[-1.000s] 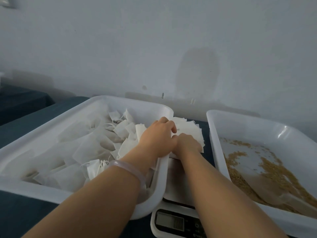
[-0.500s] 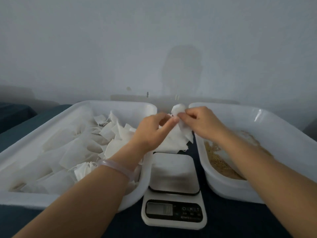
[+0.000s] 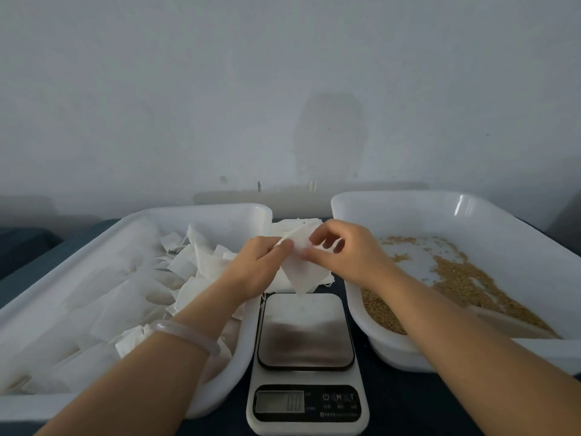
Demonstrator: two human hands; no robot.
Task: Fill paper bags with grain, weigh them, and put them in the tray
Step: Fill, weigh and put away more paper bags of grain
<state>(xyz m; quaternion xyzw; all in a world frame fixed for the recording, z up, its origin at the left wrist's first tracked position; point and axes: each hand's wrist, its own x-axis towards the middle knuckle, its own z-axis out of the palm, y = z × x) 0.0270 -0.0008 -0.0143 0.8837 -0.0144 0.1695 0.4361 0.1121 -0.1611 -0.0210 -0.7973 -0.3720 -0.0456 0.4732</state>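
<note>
A small white paper bag (image 3: 301, 272) hangs above the far end of the scale (image 3: 306, 357). My left hand (image 3: 257, 270) pinches its upper left edge and my right hand (image 3: 341, 251) pinches its top from the right, fingers curled. The bag looks empty and flat. Behind it a stack of empty bags (image 3: 290, 226) lies on the table between the two trays. The white tray on the left (image 3: 220, 212) holds several bags. In the white tray on the right (image 3: 408, 199) loose brown grain (image 3: 462, 278) is scattered.
The scale has a steel platform with nothing on it and a display at the near end. A pale scoop (image 3: 503, 322) lies in the grain, partly behind my right forearm. A grey wall stands close behind the trays. The table cover is dark blue.
Both hands have lifted one bag off the stack and brought it toward me over the scale. The view has dropped and shifted, so both trays and the scale now show.
</note>
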